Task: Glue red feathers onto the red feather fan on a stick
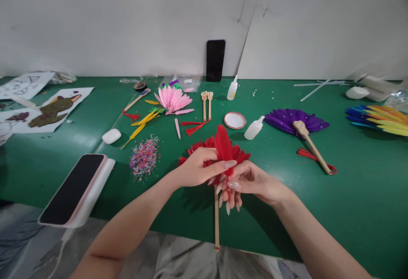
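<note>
A single red feather (224, 143) stands upright between my two hands. My left hand (199, 166) pinches it between thumb and fingers near its middle. Lower down, my right hand (251, 181) has its thumb and fingertips closed on the feather's base end. Behind and beneath the hands lies a red feather fan (240, 156), partly hidden by them. Its wooden handle (216, 219) points toward me and reaches past the table's front edge. Just beyond my right hand are a white squeeze bottle (254, 129), lying tilted, and a round white dish (235, 120) with a red rim.
To the right lie a purple feather fan (296, 119) and a multicoloured one (379, 119). Left of my hands are colourful chips (145, 156), pink feathers (174, 99) and a phone on a white block (75, 190). Another phone (215, 60) leans against the wall near an upright bottle (232, 90).
</note>
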Tool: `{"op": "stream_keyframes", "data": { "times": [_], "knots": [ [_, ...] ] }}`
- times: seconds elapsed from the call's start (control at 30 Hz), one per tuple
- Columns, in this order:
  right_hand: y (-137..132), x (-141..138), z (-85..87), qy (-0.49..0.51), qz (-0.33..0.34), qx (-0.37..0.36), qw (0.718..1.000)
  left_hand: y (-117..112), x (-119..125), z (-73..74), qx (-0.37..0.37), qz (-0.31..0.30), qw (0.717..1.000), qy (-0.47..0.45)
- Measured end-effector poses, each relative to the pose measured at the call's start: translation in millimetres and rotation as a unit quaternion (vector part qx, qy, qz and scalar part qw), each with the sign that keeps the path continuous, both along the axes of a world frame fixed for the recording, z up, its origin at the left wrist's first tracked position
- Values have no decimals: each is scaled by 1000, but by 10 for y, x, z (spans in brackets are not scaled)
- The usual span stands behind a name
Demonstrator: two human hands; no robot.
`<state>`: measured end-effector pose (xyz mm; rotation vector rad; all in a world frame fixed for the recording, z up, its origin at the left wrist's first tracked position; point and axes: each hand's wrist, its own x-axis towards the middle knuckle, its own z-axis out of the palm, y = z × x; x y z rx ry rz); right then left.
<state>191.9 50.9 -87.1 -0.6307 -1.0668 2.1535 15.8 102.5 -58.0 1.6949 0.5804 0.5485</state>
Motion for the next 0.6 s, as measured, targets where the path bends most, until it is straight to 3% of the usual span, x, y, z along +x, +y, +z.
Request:
{"op": "stream_keyframes", "data": {
  "times": [0.6],
  "knots": [
    [1,-24,15,-24,-18,8,1000,13,10,6,3,-8,1000,-1]
  ]
}}
